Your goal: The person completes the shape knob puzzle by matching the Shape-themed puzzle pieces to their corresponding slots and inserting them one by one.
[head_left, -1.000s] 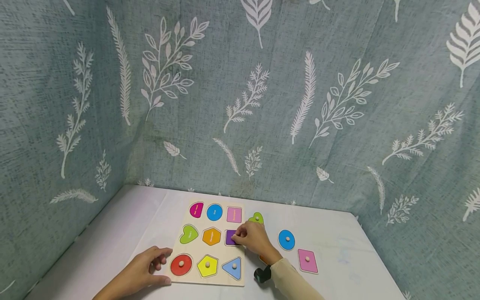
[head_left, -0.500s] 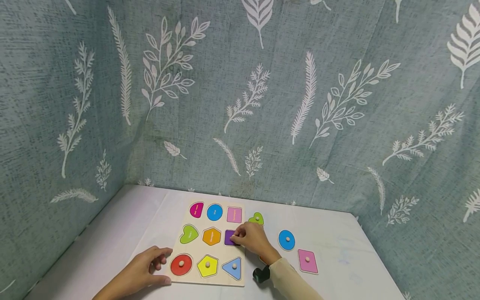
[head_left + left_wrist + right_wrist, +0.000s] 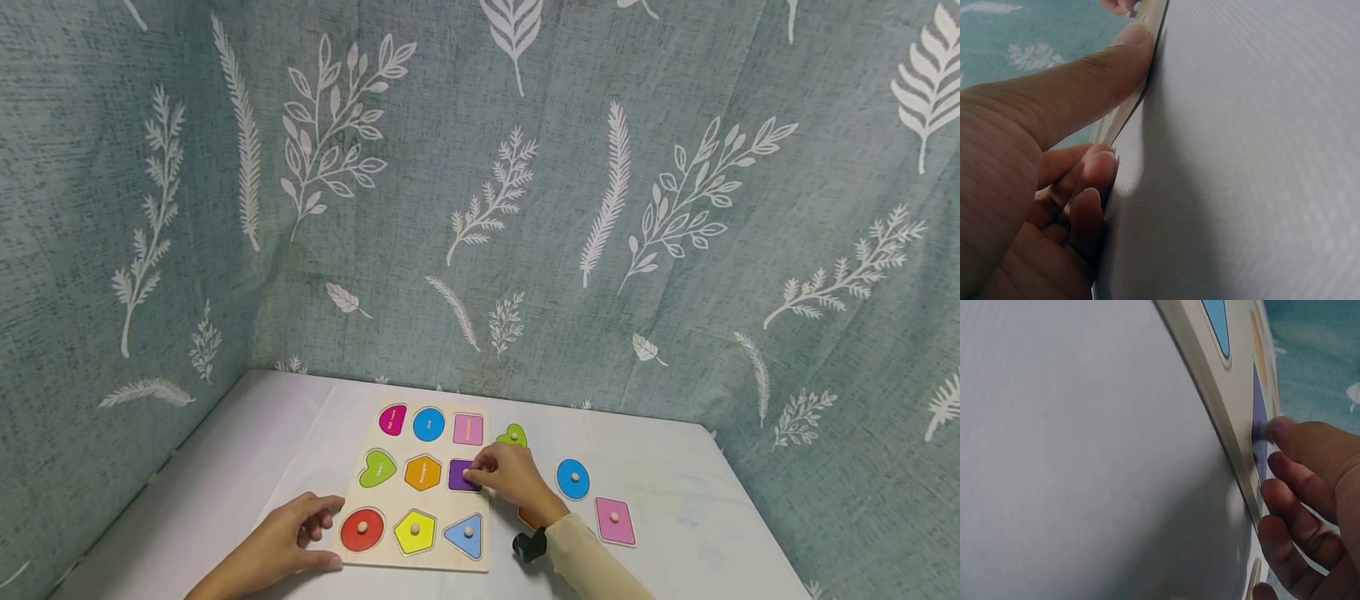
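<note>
The wooden shape puzzle board lies on the white table. My right hand pinches the knob of the purple square puzzle piece, which sits at its place on the board's right side. In the right wrist view, the thumb meets that knob and the other fingers bend near the board's edge. My left hand touches the board's left edge with thumb and fingertips spread apart. A red round piece, a yellow pentagon piece and a blue triangle piece fill the board's near row.
Right of the board lie a green heart piece, a blue round piece, a pink rectangle piece and an orange piece, partly hidden by the right wrist. A leaf-patterned curtain hangs behind the table.
The right hand keeps its pinch on the purple piece, with only slight shifts. Its wrist has moved a little to the right, and the orange piece shows again below it.
</note>
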Available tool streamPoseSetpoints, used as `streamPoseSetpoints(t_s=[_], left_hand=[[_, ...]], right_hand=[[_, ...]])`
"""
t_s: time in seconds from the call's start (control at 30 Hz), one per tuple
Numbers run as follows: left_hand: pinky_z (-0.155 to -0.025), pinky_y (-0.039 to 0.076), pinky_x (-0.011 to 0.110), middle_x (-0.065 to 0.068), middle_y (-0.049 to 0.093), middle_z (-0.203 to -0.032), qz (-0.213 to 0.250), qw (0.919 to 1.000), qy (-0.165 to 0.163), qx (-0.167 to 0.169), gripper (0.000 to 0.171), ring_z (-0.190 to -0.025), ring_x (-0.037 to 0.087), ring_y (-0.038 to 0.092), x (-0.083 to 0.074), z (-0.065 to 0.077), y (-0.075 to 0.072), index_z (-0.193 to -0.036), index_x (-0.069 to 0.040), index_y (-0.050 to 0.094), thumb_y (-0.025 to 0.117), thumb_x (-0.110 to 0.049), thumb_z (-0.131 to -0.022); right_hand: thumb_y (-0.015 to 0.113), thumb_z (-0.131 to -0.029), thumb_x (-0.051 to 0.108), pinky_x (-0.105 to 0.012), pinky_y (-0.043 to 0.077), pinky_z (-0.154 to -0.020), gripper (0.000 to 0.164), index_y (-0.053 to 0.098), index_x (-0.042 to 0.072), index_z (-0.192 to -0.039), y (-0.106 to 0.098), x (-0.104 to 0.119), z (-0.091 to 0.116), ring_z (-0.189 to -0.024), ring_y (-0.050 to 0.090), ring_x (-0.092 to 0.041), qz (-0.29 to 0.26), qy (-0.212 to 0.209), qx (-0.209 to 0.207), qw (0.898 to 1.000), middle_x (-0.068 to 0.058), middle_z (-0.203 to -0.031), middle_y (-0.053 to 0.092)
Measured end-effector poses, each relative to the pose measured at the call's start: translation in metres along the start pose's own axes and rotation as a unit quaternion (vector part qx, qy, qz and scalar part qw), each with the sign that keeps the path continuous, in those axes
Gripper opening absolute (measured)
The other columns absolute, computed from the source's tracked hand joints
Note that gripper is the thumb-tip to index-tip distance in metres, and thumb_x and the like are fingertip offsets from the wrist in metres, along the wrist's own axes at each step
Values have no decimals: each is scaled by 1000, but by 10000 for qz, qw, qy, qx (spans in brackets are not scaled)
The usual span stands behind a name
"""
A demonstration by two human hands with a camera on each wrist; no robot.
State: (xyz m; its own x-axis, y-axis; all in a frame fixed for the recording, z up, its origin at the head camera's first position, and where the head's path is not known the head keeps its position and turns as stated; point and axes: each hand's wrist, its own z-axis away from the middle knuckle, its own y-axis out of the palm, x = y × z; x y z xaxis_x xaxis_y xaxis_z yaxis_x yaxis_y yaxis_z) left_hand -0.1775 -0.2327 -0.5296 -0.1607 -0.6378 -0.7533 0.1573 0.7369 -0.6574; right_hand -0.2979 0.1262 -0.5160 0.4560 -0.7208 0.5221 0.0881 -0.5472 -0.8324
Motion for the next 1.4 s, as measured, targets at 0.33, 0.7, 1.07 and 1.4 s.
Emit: streamPoseSetpoints(t_s=[0.33, 0.7, 1.07, 1.4], left_hand=[[-65, 46, 21, -1, 52, -90, -100, 9997, 220, -27, 81, -77, 6, 49, 0, 2, -2, -126, 4, 65, 97, -36, -64], [-65, 46, 21, -1, 52, -90, -97, 9999, 73, -29, 81, -77, 8, 49, 1, 2, -2, -126, 3, 65, 98, -35, -63], [-65, 46, 21, -1, 51, -89, -45, 10000, 49, -31, 82, -77, 8, 49, 0, 3, -1, -127, 4, 65, 98, -36, -62], [-66, 46, 21, -1, 52, -89, -79, 9999, 66, -30, 81, -77, 8, 50, -2, 1, 0, -127, 3, 65, 98, -34, -63]], right_hand=[[79, -92, 30, -27, 44, -64, 11, 78, 22, -85, -22, -14, 6, -66, 51, -5, -141, -78, -234, 9996, 14, -69, 58], [80, -91, 30, -26, 44, -65, 12, 75, 21, -85, -48, -41, 32, -69, 51, -7, 48, 216, -374, 9991, 13, -74, 57], [81, -90, 30, -24, 45, -63, 11, 76, 23, -83, -57, -57, 69, -69, 50, -4, -86, 274, -237, 9993, 14, -73, 57], [81, -90, 32, -23, 46, -60, 14, 76, 18, -88, -57, -54, 89, -68, 52, -5, -183, 457, 59, 9988, 15, -75, 61]])
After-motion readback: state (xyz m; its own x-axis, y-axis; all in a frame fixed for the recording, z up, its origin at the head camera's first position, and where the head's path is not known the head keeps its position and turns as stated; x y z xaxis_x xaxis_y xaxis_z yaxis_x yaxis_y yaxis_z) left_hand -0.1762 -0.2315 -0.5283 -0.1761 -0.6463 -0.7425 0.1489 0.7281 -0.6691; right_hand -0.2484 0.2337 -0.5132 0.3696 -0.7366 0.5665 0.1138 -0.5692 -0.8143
